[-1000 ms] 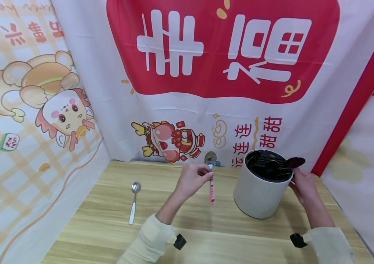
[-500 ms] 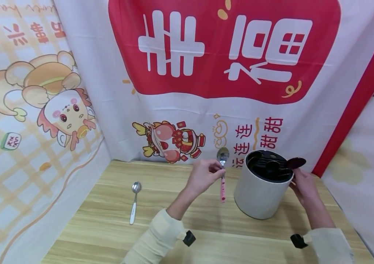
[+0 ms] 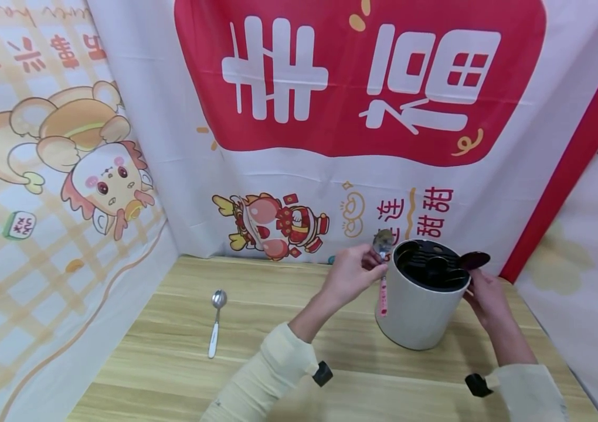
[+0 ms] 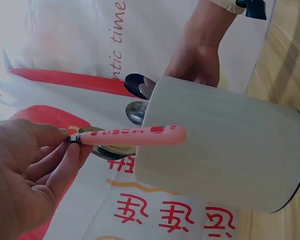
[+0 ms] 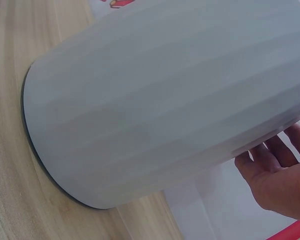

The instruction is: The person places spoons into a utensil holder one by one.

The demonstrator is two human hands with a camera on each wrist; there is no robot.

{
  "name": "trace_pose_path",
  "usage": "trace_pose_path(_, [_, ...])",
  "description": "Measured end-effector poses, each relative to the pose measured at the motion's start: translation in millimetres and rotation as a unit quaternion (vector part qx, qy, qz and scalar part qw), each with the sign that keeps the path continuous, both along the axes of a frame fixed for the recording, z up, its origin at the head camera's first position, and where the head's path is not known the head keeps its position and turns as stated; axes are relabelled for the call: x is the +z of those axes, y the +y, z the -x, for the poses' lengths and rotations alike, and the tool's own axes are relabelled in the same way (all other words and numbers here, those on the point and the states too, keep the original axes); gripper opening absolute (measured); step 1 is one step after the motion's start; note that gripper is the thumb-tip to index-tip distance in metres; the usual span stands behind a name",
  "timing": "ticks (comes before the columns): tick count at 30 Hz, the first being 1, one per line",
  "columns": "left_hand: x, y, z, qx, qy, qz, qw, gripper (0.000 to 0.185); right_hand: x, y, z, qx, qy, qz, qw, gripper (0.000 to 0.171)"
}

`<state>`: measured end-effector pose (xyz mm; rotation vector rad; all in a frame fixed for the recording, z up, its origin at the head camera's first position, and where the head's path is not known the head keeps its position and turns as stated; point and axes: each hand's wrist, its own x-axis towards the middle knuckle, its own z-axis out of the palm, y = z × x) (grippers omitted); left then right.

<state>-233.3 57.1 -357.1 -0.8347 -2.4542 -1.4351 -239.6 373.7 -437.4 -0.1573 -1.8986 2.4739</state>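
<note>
My left hand [image 3: 349,272] pinches a metal spoon [image 3: 383,298] at its neck, bowl up and the pink patterned handle hanging down. In the head view the spoon overlaps the left side of a light grey utensil holder [image 3: 417,316]. Seen from the left wrist, the pink handle [image 4: 140,136] points across the holder's wall, with thumb and fingers at its metal end. My right hand [image 3: 491,302] rests against the holder's right side near the rim. In the right wrist view its bent fingertips [image 5: 244,162] touch the wall, no thumb wrapped round it.
Dark spoon-like utensils [image 3: 473,259] stick out of the holder's black slotted top [image 3: 431,278]. A second spoon [image 3: 213,337] with a white handle lies on the wooden table [image 3: 162,351] to the left. Printed cloth [image 3: 272,170] hangs behind the table and along its sides.
My left hand has moved right with the pink-handled spoon, bringing it from beside the holder to overlap its left edge. The right hand and holder stay where they were.
</note>
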Motion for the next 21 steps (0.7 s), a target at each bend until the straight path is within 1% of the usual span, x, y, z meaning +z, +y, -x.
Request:
trace_pose_path(4, [11.0, 9, 0.3, -0.006, 0.016, 0.013, 0.9998, 0.013, -0.4, 0, -0.5, 0.0, 0.005, 0.001, 1.0, 0.032])
trace_pose_path(9, [24.3, 20, 2.6, -0.012, 0.033, 0.015, 0.9993, 0.02, 0.4, 1, -0.5, -0.003, 0.014, 0.006, 1.0, 0.032])
trace_pose_path(15, [32.6, 33, 6.5, -0.014, 0.064, 0.019, 0.9977, 0.029, 1.3, 0, -1.2, -0.004, 0.015, 0.009, 1.0, 0.033])
trace_pose_path(18, [36.8, 39, 8.0, -0.006, 0.073, 0.026, 0.997, 0.039, 1.9, 0, -1.6, -0.004, 0.01, 0.004, 1.0, 0.033])
trace_pose_path(21, [41.4, 46, 9.1, -0.002, 0.076, 0.028, 0.9967, 0.041, 1.7, 0, -1.4, -0.006, 0.008, 0.003, 1.0, 0.033])
